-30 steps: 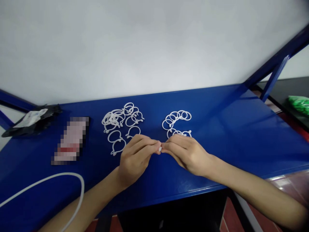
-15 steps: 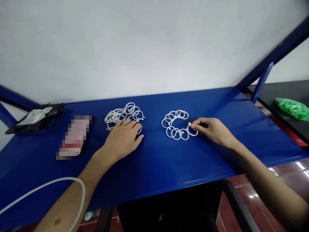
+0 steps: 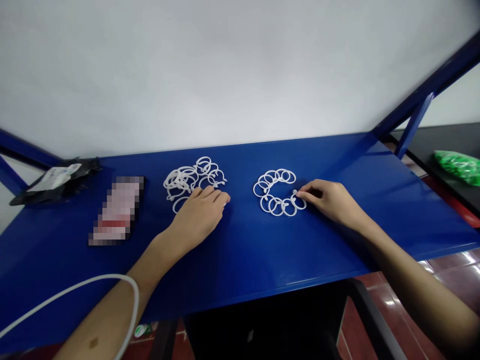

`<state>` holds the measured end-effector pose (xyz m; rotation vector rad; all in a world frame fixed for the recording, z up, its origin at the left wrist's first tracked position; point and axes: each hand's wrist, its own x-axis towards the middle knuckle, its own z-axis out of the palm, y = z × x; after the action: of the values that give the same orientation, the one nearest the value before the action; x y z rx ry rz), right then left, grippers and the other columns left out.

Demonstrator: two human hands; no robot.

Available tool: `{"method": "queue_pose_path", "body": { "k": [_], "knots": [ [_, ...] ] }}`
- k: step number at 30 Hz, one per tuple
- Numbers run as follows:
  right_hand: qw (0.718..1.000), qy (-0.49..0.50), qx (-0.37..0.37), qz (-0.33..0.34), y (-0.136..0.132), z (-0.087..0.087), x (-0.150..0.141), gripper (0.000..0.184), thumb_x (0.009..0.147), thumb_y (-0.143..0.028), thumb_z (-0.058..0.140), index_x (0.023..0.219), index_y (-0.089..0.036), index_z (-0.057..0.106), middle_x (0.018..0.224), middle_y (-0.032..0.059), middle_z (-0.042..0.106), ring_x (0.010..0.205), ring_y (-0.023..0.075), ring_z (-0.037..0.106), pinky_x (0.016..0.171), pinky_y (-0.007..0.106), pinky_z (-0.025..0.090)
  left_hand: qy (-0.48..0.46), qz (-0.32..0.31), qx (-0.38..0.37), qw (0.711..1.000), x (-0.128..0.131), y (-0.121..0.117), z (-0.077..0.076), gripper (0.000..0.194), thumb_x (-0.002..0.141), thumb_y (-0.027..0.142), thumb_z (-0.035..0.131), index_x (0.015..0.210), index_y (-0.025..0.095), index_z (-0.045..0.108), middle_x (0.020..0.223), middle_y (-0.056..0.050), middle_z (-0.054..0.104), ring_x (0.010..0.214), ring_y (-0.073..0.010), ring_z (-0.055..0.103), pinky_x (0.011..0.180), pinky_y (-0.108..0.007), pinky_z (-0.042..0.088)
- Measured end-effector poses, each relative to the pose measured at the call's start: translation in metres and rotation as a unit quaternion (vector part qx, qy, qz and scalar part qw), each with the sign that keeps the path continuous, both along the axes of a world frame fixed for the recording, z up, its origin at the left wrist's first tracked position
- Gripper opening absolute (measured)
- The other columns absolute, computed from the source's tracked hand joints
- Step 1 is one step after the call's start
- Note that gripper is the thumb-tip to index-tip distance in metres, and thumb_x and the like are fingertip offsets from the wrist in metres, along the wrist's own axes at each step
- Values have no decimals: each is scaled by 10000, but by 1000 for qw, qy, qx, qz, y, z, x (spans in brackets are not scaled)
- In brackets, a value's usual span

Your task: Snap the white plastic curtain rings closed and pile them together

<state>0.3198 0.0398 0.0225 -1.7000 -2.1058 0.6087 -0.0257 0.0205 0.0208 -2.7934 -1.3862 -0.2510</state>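
Note:
My right hand (image 3: 325, 196) pinches the small eyelet of a white ring (image 3: 299, 207), which looks like a plastic curtain ring. That ring is at the end of a curved row of overlapping white rings (image 3: 275, 213) on the blue table. At the front edge of a loose pile of similar rings (image 3: 182, 176), my left hand (image 3: 202, 212) is closed, palm down. A bit of white shows at its fingertips, seemingly part of a ring; most of it is hidden by the hand. Another ring (image 3: 176, 206) lies partly behind the left hand.
On the blue table (image 3: 240, 255), a blurred phone-like object (image 3: 119, 207) and a black plastic package (image 3: 56, 180) lie to the left. A white cable (image 3: 75, 286) loops over my left forearm. Green items in clear plastic (image 3: 457, 166) rest at far right. A black chair (image 3: 369, 315) stands below the front edge.
My left hand has moved slightly right and its fingers have closed together, uncovering a ring on its left. The right hand keeps its pinch. The view has shifted a little.

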Motion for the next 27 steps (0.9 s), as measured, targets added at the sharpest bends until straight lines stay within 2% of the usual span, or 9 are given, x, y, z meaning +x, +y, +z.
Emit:
{"method": "queue_pose_path", "body": {
  "k": [6,8,12,16,18,20,22,24,27],
  "knots": [
    [989,-5,146,3,-2,21,-12,278,964,-421,569,887,-209,731,856,69,716,700,190,623,665,343,466,-47,-84,111,989,11,-5,4,217,997,113,421,1024,167,629,990,-60,698,909,-212,585,830,-355,453],
    [987,26,155,37,-5,30,-25,275,976,-406,559,894,-205,727,865,63,713,712,179,622,653,324,463,-83,-130,139,978,18,-11,6,207,999,109,438,1021,184,629,1014,-48,700,905,-191,585,822,-331,455],
    [981,116,59,141,-13,40,-61,245,969,-408,583,970,-213,732,925,38,735,786,156,655,684,287,481,-123,-213,184,952,30,-21,8,172,972,93,500,961,206,629,987,-24,702,889,-171,586,770,-313,454],
    [965,204,-61,157,-14,35,-86,247,945,-421,612,960,-201,724,820,10,724,699,126,636,627,258,480,-114,-238,242,934,33,-24,9,116,940,112,577,884,202,624,935,-4,703,872,-168,580,783,-332,465],
    [951,253,-97,151,-12,30,-91,240,919,-422,646,940,-192,709,772,2,713,658,114,620,605,248,484,-110,-238,263,928,31,-22,9,89,916,108,616,880,188,624,918,-5,707,861,-171,585,796,-343,476],
    [937,304,-108,132,-10,26,-94,240,888,-421,688,935,-185,693,743,-3,705,616,103,610,574,239,490,-117,-224,273,928,29,-21,9,97,896,87,632,916,181,625,933,-12,716,878,-181,600,826,-351,491],
    [926,347,-101,111,-10,22,-95,252,871,-408,715,985,-184,689,725,-10,695,591,98,617,561,233,509,-170,-178,264,933,30,-20,7,141,881,68,636,966,177,610,954,-30,714,902,-185,615,857,-354,507],
    [917,377,-83,100,-12,19,-96,266,875,-381,719,1061,-193,691,738,-12,697,608,101,648,586,234,543,-265,-90,222,934,33,-20,5,153,880,91,645,995,174,587,949,-45,698,916,-181,629,858,-342,523],
    [913,391,-55,100,-18,14,-98,268,886,-347,714,1115,-209,696,792,-2,719,654,113,689,632,243,582,-377,52,93,920,38,-22,1,111,912,180,643,1010,186,592,910,-19,692,855,-144,658,801,-286,545]
  ]
}}
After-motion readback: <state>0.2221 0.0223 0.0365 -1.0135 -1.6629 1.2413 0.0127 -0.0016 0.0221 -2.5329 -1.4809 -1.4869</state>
